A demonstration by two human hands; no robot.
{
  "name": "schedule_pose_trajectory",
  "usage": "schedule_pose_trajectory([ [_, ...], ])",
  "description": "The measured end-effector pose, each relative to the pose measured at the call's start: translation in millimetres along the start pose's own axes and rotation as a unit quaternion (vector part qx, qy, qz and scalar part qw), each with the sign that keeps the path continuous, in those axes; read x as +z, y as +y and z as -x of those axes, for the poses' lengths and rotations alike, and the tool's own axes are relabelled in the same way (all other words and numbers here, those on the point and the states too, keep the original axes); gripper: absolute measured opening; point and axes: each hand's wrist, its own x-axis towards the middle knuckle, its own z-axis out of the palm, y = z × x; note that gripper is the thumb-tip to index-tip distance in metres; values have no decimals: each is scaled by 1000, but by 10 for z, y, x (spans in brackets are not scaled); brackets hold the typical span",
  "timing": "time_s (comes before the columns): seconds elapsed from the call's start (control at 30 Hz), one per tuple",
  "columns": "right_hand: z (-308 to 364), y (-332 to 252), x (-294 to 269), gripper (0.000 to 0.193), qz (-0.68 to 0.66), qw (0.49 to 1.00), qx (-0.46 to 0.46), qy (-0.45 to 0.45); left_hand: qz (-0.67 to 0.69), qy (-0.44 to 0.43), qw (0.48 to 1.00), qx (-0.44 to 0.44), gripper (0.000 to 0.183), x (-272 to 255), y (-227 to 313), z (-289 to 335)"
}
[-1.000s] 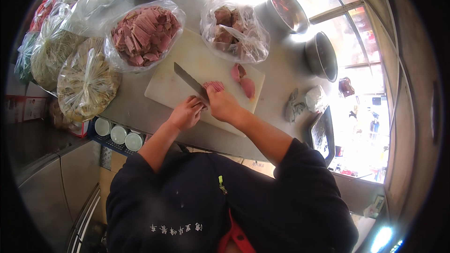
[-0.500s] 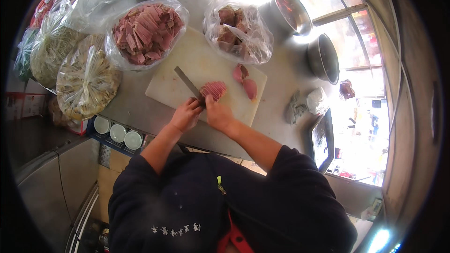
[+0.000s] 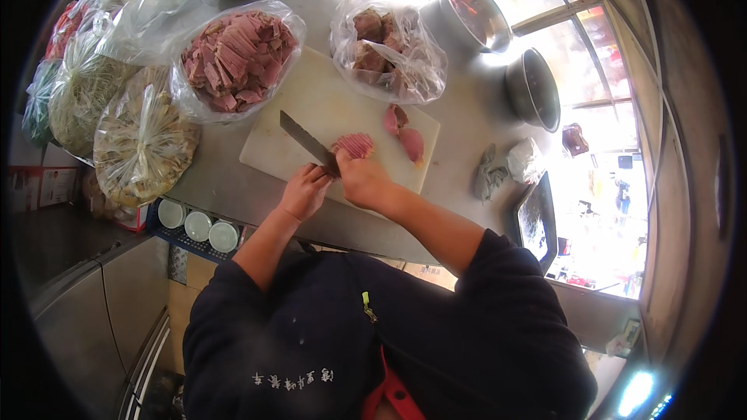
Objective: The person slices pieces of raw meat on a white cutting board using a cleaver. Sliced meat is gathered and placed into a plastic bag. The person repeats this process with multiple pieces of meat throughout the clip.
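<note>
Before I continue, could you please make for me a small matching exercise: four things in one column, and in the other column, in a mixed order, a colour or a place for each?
Things:
1. Knife
2. Board
3. Fanned slices
4. Zip pull

Colours and places:
A. Pink, lying beside the blade
B. Yellow-green, on the front of the dark jacket
C. Gripped in the right hand
D. Off-white, flat on the metal table

Pairs: 1-C, 2-D, 3-A, 4-B
</note>
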Motion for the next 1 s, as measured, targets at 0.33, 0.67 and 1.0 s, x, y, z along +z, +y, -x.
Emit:
schedule_pose_trajectory([
  [0.33, 127, 49, 398, 32, -39, 998, 42, -3, -10, -13, 1000, -24, 24, 36, -47, 173],
  [0.67, -79, -26, -33, 36, -30, 999, -1, -10, 8, -6, 1000, -23, 28, -128, 21, 63],
  [1.0, 149, -46, 259, 28, -34, 998, 43, -12, -20, -6, 1000, -6, 24, -18, -10, 183],
])
